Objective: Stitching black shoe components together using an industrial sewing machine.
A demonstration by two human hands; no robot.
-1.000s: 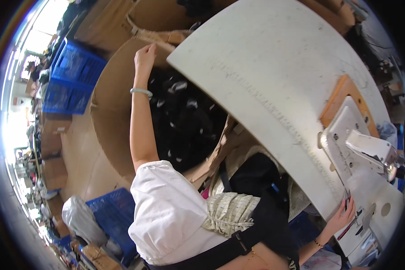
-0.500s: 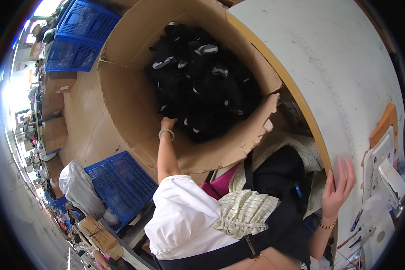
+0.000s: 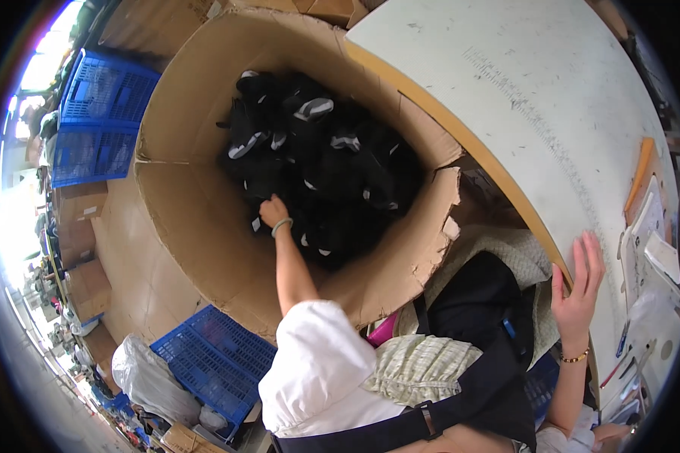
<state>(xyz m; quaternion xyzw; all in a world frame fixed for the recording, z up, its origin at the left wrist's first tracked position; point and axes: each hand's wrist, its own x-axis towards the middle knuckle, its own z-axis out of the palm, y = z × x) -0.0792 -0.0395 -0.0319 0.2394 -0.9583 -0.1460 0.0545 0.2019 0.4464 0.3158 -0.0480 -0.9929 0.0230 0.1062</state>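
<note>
My left hand reaches deep into a large cardboard box. Its fingers are curled down on a black cloth piece at the near left side of a heap; the fingertips are partly hidden. The heap is made of soft black pieces, several with grey-white patches, their exact kind unclear. A small white tag shows beside the hand. My right hand lies on the edge of the pale worktable, fingers stretched out and holding nothing.
Blue plastic crates stand at the far left, and another blue crate sits nearer beside a white plastic bag. Small tools and a white device lie at the table's right. The box's torn rim faces the table.
My left hand has moved farther into the box, from near its wall onto the black heap. The view has shifted; my right hand stays at the table edge.
</note>
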